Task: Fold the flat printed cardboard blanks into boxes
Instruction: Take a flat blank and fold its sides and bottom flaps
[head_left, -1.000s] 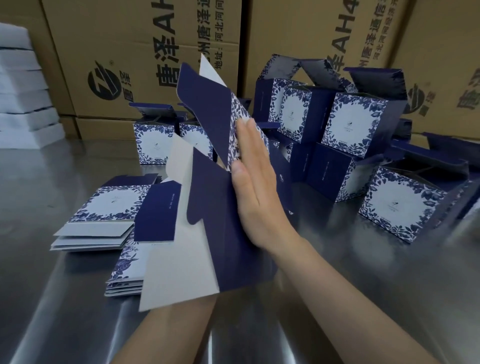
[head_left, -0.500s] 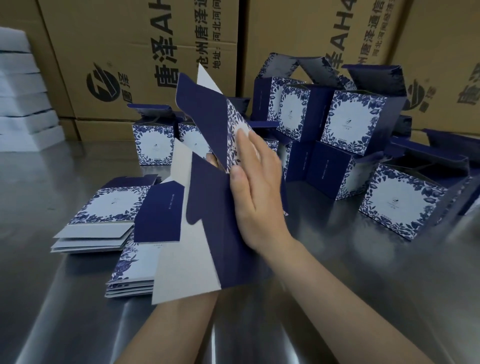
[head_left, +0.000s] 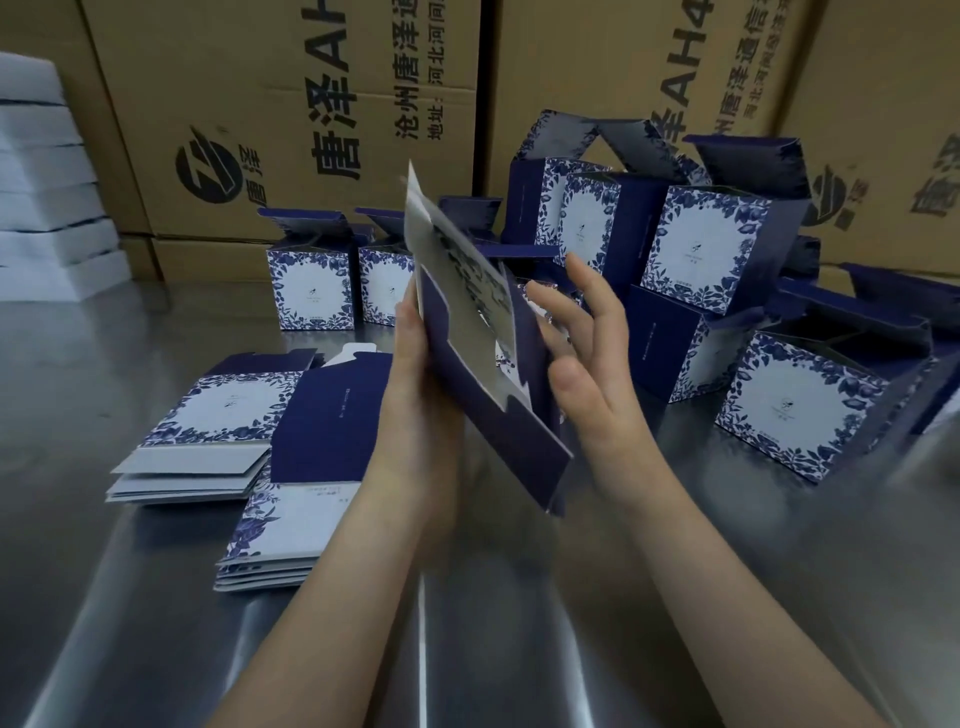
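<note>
Blank (head_left: 488, 400) looks light and thin, best held by edges; left hand (head_left: 415, 395) grips it, right hand (head_left: 592, 364) hovers, fingers spread.

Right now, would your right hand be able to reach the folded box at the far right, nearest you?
Probably yes. The right hand is open, the folded box stands on the table just to its right, and nothing lies between them; the left hand grips the blank.
</note>
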